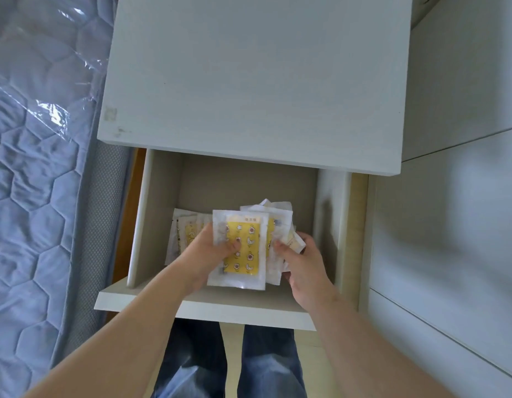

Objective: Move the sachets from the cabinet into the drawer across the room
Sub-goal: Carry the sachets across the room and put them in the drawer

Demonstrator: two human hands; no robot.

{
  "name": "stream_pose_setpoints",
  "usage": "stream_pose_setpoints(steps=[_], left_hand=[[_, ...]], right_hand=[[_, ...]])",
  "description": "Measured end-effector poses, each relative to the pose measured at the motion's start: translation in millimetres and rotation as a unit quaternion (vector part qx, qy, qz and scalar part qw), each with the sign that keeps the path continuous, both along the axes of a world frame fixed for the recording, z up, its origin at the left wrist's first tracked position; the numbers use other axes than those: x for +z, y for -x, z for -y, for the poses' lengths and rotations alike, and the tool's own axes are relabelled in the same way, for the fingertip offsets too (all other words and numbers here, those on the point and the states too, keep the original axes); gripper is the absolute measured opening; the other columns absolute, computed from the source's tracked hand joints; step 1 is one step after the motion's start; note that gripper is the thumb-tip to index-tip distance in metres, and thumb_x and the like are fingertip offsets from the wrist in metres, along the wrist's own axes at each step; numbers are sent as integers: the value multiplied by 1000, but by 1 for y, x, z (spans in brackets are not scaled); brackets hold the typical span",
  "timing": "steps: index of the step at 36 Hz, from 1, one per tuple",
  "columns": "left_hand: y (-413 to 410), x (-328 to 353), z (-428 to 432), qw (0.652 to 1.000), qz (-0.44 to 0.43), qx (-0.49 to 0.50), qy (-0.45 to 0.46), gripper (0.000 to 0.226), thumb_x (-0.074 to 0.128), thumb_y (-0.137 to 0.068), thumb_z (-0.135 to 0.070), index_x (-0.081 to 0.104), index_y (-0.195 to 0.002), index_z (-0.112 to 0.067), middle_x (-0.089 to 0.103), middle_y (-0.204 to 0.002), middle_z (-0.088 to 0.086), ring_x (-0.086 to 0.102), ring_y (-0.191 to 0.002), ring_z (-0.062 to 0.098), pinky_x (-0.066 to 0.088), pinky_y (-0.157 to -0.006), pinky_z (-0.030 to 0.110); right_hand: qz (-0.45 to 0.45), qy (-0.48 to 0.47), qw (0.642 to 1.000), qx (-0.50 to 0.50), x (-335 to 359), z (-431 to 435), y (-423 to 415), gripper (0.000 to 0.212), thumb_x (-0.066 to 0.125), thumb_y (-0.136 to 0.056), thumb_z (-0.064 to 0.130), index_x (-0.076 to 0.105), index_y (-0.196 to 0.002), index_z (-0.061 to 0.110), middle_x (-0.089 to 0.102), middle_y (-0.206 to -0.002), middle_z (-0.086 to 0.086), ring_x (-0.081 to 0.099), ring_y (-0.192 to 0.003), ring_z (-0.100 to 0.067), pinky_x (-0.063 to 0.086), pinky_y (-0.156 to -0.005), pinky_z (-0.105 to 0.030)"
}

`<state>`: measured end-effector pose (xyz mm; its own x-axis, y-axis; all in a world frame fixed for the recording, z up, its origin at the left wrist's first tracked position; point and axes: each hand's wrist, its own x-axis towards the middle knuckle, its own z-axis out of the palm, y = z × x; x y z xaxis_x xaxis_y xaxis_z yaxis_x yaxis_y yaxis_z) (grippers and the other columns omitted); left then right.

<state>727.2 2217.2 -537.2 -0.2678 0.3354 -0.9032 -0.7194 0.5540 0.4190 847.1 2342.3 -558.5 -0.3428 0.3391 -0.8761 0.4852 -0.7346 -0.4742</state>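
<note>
A stack of white sachets with yellow printed fronts (243, 248) is held over the open drawer (197, 307) of a white nightstand. My left hand (211, 254) grips the stack's left edge, thumb on the top sachet. My right hand (300, 262) holds the stack's right side, fingers curled round several sachets. More sachets (183, 228) lie on the drawer floor at the left, partly hidden behind the stack.
The nightstand top (254, 81) overhangs the back of the drawer. A quilted mattress in plastic wrap (33, 168) runs along the left. White cabinet panels (450, 196) stand at the right. My legs in jeans (229, 366) are below the drawer front.
</note>
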Motion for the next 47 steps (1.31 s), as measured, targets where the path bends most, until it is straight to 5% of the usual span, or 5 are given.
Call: stream_pose_setpoints(steps=[6,11,20,37,47], left_hand=[[-4,-4,-6,999,-10,21,23,43,65,-85,-9,44,-120,-21,64,-110,4,64,-98,24,55,-79,43],[4,-3,-9,1000,-6,-2,6,38,62,-86,-7,46,-116,-24,65,-104,-1,65,-93,18,56,-71,34],[13,0,-13,999,37,-15,-36,37,60,-85,-4,52,-114,-27,68,-106,3,68,-97,24,58,-75,42],[-1,-6,-14,1000,-23,-16,8,55,67,-82,-3,42,-124,-29,66,-106,2,66,-94,20,58,-71,41],[9,-6,-1,998,-1,-62,30,33,66,-84,-8,57,-113,-21,72,-100,-1,69,-91,18,56,-71,35]], right_hand=[[-18,17,1000,1,2,2,4,42,70,-80,10,56,-118,19,69,-108,-6,65,-102,-25,50,-94,-48],[-57,97,993,-35,7,3,-1,23,59,-88,12,63,-110,14,71,-107,-9,66,-102,-27,47,-96,-51],[-115,200,965,-123,9,2,-3,35,45,-96,30,56,-128,19,65,-121,-10,64,-109,-28,53,-89,-45],[-29,-16,999,17,9,-9,5,19,59,-90,9,61,-104,22,70,-99,-4,69,-90,-23,56,-80,-46],[-47,29,992,-118,11,-12,0,20,52,-94,13,59,-112,21,67,-114,-9,65,-104,-26,50,-91,-53]])
